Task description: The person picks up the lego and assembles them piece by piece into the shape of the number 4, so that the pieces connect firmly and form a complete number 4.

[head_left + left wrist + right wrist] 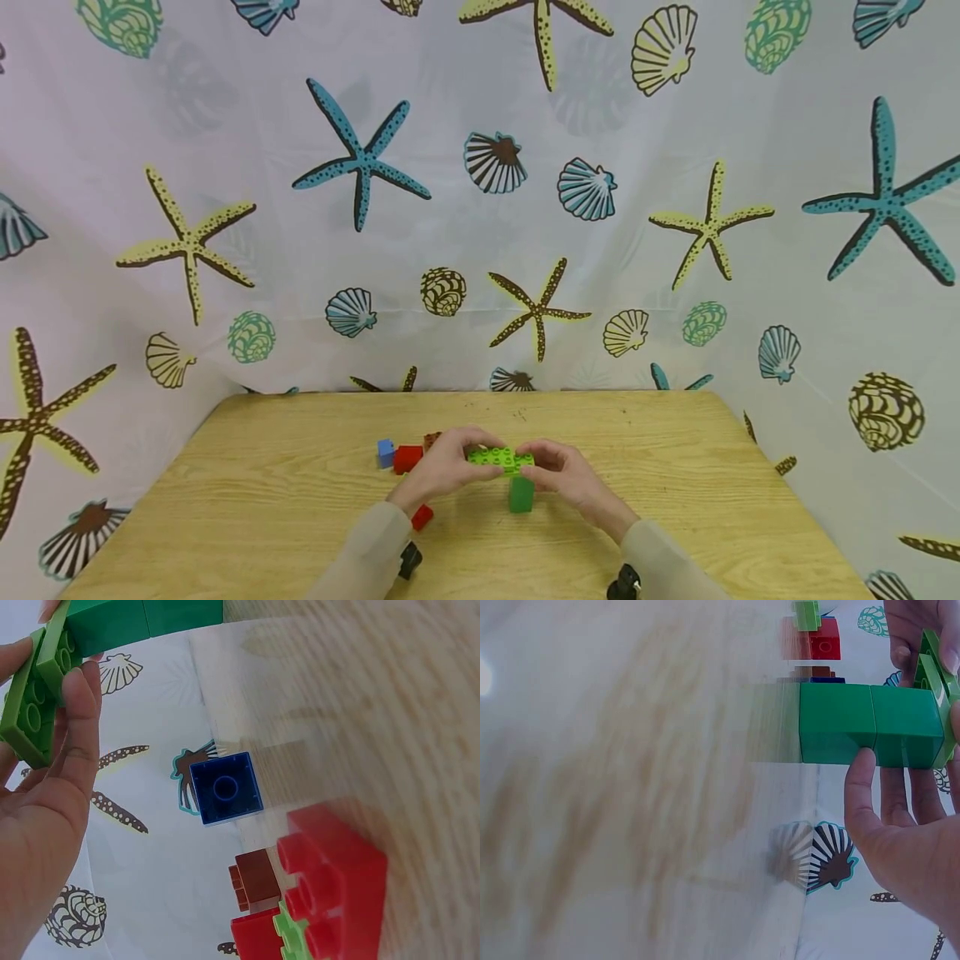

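A long light-green toy brick [487, 456] is in my left hand [448, 460], gripped between thumb and fingers. Its right end lies on a shorter light-green brick [51, 652], which caps an upright column of two dark-green bricks [870, 724]. My right hand [564, 477] pinches the light-green pieces at their right end, and its lower fingers rest along the side of the dark-green column. The left wrist view shows the long brick's hollow underside jutting out past the column. Whether the two light-green pieces are pressed fully together, I cannot tell.
Left of the column, on the wooden table [300, 467], lie a blue brick [386, 452], a red brick [408, 458], a brown brick [431, 440] and a nearer red brick [422, 517]. A patterned cloth [450, 233] hangs behind the table.
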The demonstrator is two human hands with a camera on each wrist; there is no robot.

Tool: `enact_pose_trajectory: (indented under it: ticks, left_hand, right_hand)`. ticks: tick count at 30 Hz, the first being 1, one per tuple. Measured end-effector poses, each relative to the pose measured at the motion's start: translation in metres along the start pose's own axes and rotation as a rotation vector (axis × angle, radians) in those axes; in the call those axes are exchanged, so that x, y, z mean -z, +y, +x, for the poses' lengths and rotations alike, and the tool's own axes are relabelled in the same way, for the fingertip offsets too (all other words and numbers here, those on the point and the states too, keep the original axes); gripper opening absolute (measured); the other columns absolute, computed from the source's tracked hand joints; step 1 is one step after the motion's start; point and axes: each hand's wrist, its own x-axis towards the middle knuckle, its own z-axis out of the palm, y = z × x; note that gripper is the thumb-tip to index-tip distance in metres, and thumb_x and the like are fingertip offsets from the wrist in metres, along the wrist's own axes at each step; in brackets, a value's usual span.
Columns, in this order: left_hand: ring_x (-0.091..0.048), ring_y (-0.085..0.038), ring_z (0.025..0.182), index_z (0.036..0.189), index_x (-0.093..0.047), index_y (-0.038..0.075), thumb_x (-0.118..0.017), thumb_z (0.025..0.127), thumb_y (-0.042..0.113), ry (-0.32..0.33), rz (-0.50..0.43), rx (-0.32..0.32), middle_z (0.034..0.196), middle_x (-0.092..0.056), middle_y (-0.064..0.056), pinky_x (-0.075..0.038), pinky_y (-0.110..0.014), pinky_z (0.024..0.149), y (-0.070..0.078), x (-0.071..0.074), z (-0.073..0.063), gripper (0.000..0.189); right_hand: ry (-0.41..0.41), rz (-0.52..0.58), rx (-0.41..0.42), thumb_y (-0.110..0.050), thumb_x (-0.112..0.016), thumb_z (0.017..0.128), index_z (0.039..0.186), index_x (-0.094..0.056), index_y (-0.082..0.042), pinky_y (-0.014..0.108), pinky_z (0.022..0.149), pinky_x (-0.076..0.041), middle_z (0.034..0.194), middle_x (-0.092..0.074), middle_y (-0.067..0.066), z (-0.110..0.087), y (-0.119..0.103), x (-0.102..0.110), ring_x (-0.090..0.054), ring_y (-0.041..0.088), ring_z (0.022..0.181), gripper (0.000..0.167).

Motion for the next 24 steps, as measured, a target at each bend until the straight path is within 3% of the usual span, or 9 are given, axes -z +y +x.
enact_pose_trajectory:
  ticks: [24]
  left_hand:
    - [-0.065, -0.015, 0.09, 0.117, -0.072, 0.014, -0.077, 0.086, 0.025, -0.03, -0.125, 0.064, 0.117, -0.069, -0.007, -0.055, -0.028, 0.076, -0.0014, 0.0005, 0.0019, 0.033]
  right_hand:
    - [0.018, 0.0, -0.003, -0.026, -0.066, 0.094, 0.129, -0.061, -0.008, 0.041, 0.089, -0.054, 0.122, -0.064, 0.008, 0.0002, 0.0013, -0.0003, -0.061, 0.013, 0.102, 0.039]
